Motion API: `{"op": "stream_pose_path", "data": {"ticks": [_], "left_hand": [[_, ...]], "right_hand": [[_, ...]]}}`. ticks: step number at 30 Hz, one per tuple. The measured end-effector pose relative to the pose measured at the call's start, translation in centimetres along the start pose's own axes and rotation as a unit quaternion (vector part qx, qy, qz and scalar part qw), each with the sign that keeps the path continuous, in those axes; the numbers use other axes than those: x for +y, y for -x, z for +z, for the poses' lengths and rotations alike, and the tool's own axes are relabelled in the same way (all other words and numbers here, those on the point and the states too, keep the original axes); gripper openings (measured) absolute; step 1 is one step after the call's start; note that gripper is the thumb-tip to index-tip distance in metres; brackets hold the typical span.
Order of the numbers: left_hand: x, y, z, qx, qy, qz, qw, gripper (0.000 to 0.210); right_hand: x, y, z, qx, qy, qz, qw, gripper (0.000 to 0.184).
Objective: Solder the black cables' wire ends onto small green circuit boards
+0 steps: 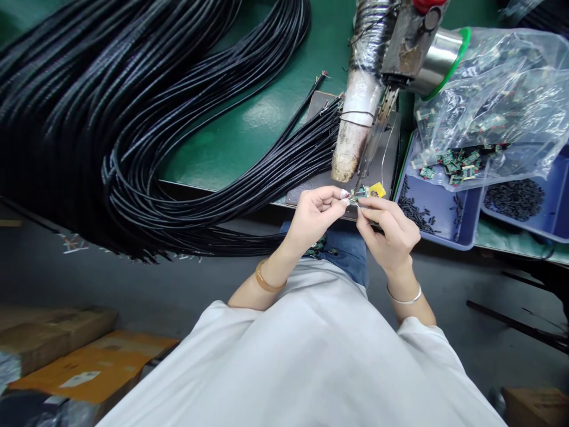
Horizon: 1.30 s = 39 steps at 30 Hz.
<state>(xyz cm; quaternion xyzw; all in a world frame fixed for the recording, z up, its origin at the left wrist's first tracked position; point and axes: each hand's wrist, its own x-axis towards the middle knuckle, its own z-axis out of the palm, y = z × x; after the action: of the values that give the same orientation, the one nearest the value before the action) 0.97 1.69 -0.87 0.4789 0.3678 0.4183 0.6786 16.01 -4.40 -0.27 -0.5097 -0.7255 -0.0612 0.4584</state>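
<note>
My left hand (pixel 316 212) is closed in a pinch at the table's front edge, with small red and white bits at its fingertips; what it holds is too small to make out. Opposite it, my right hand (pixel 390 224) pinches a thin pale wire (pixel 357 204). Between the fingertips is a small green circuit board (pixel 362 192) with gold-coloured contacts. The mounted soldering iron (pixel 386 110) points down at this board from above. A yellow piece (pixel 377 190) lies just beyond my right fingers.
Black cables (pixel 249 178) in a thick bundle cover the left. A stained, wrapped tube (pixel 351 136) hangs beside the iron, near a solder spool (pixel 444 62). Right stand blue trays (pixel 471 234) with small black pieces, under a plastic bag (pixel 511 89) of boards. Cardboard boxes (pixel 98 362) lie lower left.
</note>
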Motion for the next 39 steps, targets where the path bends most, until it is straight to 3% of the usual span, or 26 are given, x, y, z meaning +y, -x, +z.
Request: {"op": "stream_pose_path", "data": {"ticks": [10, 19, 26, 33, 39], "left_hand": [[1.0, 0.0, 0.3, -0.001, -0.016, 0.035, 0.999, 0.010], [0.1, 0.0, -0.2, -0.003, -0.004, -0.003, 1.000, 0.014], [0.3, -0.1, -0.2, -0.024, 0.001, 0.003, 1.000, 0.021], [0.0, -0.3, -0.2, -0.010, -0.041, 0.018, 0.999, 0.015], [1.0, -0.4, 0.0, 0.004, -0.062, 0.044, 0.997, 0.015]], "right_hand": [[-0.2, -0.6, 0.1, 0.018, 0.000, 0.015, 1.000, 0.024], [0.0, 0.0, 0.0, -0.013, 0.024, -0.024, 0.999, 0.023], [-0.4, -0.3, 0.0, 0.004, -0.068, 0.096, 0.993, 0.014], [0.0, -0.3, 0.4, 0.002, -0.037, 0.072, 0.997, 0.015], [-0.1, -0.9, 0.1, 0.005, -0.031, 0.050, 0.998, 0.018]]}}
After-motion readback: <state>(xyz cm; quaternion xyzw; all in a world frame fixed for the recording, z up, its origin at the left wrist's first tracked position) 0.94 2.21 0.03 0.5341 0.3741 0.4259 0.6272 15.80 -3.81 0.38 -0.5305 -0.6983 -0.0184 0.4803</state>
